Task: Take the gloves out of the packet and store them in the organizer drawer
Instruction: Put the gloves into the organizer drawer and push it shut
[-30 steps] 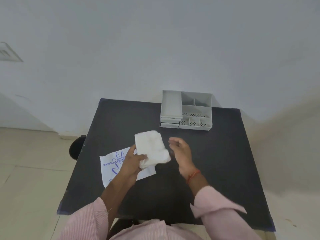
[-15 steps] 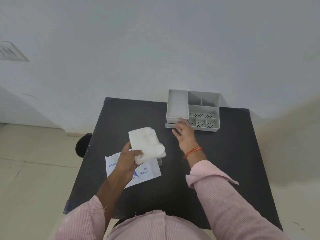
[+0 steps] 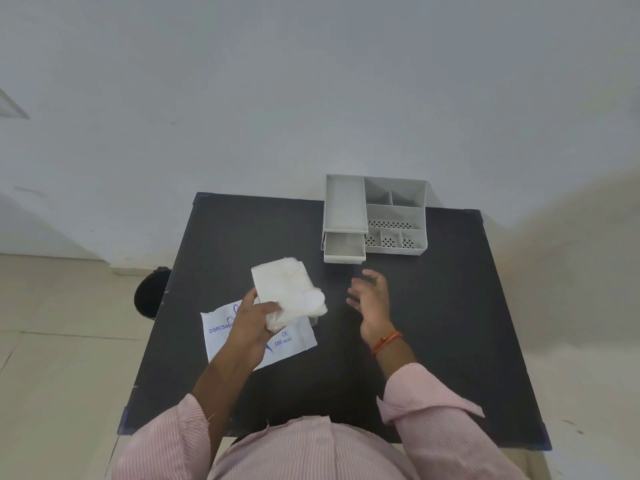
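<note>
My left hand (image 3: 254,325) grips a folded white stack of disposable gloves (image 3: 287,289), held above the table. Under that hand lies the flat white packet (image 3: 294,337) with blue print. A grey plastic organizer (image 3: 394,216) stands at the table's far edge; its lower left drawer (image 3: 344,249) is pulled out and looks empty. My right hand (image 3: 370,299) hovers with fingers spread between the gloves and the drawer, holding nothing.
The black table (image 3: 450,323) fills the middle of the view, against a pale wall. A dark round object (image 3: 150,296) sits on the floor by the table's left edge. Beige floor tiles lie on both sides.
My right hand reached to the organizer, the drawer came out, and the hand has drawn back toward me. My left hand kept hold of the gloves.
</note>
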